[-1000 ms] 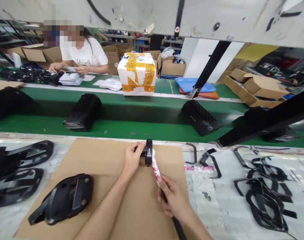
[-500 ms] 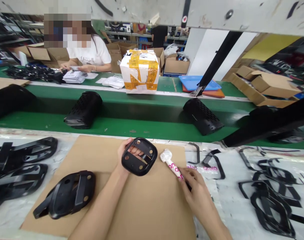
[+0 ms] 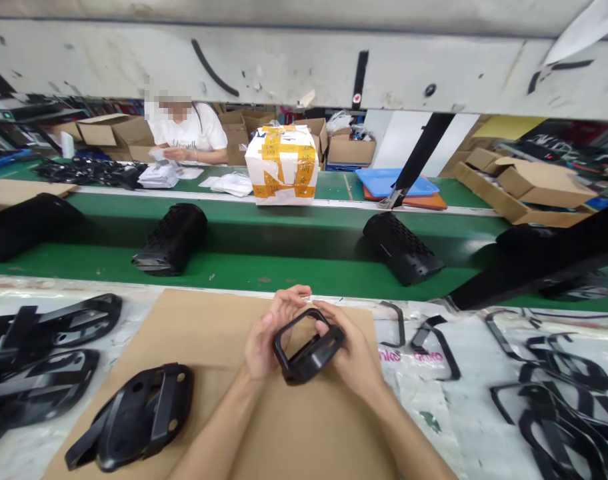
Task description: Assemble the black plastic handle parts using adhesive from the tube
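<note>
Above the cardboard sheet (image 3: 294,433), a black plastic part (image 3: 311,363) with rounded corners and a large opening is tilted up between my hands. My left hand (image 3: 265,333) closes on its left edge, with some fingers raised behind it. On the other side my right hand (image 3: 351,343) grips the right end, a fingertip showing at the opening. The far side of the part is hidden. To the left on the same cardboard lies a larger black plastic assembly (image 3: 134,417) with a crossing strap-like bar and brass-coloured round spots.
Similar black assemblies (image 3: 49,383) lie at left; loose black frames (image 3: 559,400) are spread at right. Beyond, black perforated housings (image 3: 171,240) rest on the green conveyor (image 3: 284,267). A taped white box (image 3: 283,167) and a seated person (image 3: 187,137) are across. A grey beam (image 3: 294,63) spans overhead.
The black part has been turned on edge, and my right hand has come over onto it. The white-wrapped tool that was in my right hand is out of sight. The view has tilted up.
</note>
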Available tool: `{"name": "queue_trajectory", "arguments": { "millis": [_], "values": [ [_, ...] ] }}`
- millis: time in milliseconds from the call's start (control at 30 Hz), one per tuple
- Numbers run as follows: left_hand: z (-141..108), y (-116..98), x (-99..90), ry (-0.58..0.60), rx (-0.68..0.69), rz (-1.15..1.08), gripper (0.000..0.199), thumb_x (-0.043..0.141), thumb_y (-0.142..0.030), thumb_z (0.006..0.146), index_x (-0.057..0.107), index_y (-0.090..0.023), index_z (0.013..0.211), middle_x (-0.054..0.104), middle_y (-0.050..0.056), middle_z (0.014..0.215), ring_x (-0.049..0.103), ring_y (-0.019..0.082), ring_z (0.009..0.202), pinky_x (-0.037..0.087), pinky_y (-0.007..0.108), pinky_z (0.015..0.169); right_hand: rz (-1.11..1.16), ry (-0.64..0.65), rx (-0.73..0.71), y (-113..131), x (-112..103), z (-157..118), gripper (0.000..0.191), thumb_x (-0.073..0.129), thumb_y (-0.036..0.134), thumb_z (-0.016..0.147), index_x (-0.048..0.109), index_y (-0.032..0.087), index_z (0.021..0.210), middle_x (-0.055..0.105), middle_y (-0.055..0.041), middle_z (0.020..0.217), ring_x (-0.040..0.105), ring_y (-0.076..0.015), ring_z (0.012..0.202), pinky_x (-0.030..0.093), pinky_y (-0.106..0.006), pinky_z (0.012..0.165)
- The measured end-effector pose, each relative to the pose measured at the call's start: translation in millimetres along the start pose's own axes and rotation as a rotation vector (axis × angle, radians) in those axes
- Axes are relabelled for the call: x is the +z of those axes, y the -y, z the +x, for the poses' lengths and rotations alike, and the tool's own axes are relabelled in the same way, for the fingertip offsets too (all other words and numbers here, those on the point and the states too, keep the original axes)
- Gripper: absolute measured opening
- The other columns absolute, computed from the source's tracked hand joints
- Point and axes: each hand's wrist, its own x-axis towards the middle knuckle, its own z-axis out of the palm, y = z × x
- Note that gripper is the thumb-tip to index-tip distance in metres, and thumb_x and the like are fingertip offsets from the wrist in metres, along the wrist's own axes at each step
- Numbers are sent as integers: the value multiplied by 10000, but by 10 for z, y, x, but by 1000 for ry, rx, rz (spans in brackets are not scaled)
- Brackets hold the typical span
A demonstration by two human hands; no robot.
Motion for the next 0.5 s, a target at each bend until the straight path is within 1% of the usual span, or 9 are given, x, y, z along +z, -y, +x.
{"name": "queue_trajectory", "arguments": {
  "millis": [33,100,133,167,200,233,300,400,500],
  "values": [
    [21,15,-13,-18,-42,15,465,533,-594,894,655,-188,1086,581,125,1314,523,298,1233,430,399,1044,-14,-44,-4,-20,-24,-5,338,528,355,1047,597,234,1355,685,-87,1302,646,-229,1208,490,-363,1066],
    [62,65,-46,-70,-174,91,441,541,-581,932,626,-196,1127,653,109,1174,594,259,1112,456,360,967,-60,-110,0,-39,-57,-36,294,548,367,1044,632,236,1293,705,-83,1244,667,-229,1158,510,-357,1031],
    [74,97,-61,-91,-243,149,408,563,-563,938,623,-192,1097,674,84,1044,618,225,986,466,323,886,-87,-129,-4,-39,-62,-55,262,557,364,1042,658,238,1249,712,-79,1223,673,-228,1138,517,-351,1014],
    [79,131,-70,-100,-297,209,385,577,-551,940,621,-186,1054,662,49,896,604,187,839,458,287,788,-113,-139,-12,-33,-59,-72,237,560,352,1042,677,243,1216,715,-74,1216,675,-225,1128,518,-346,1005],
    [76,163,-74,-99,-334,257,379,573,-552,945,617,-181,1014,618,13,767,554,154,709,427,261,696,-134,-145,-27,-25,-51,-86,221,560,333,1043,687,247,1201,718,-69,1212,676,-220,1120,519,-340,997],
    [66,194,-71,-90,-350,289,385,560,-559,952,611,-179,980,561,-18,676,488,130,618,386,247,627,-149,-151,-47,-17,-40,-95,212,559,310,1042,691,249,1197,719,-66,1207,676,-217,1116,521,-337,992],
    [37,250,-49,-67,-356,317,384,543,-562,961,594,-182,948,465,-58,578,389,108,531,323,237,560,-174,-175,-86,-14,-20,-100,207,557,266,1035,696,239,1186,716,-70,1194,675,-218,1107,529,-339,982],
    [-9,335,-6,-86,-341,327,339,560,-525,965,551,-194,896,441,-74,549,388,101,523,329,230,568,-192,-233,-119,-60,-17,-92,191,572,233,1018,708,228,1151,726,-66,1138,691,-215,1053,552,-329,942],
    [-50,430,14,-89,-330,333,338,514,-520,988,525,-202,874,430,-78,528,374,106,504,324,238,556,-189,-254,-136,-136,-36,-91,180,604,228,1009,711,238,1153,740,-42,1080,711,-195,985,562,-298,887]
  ]
}}
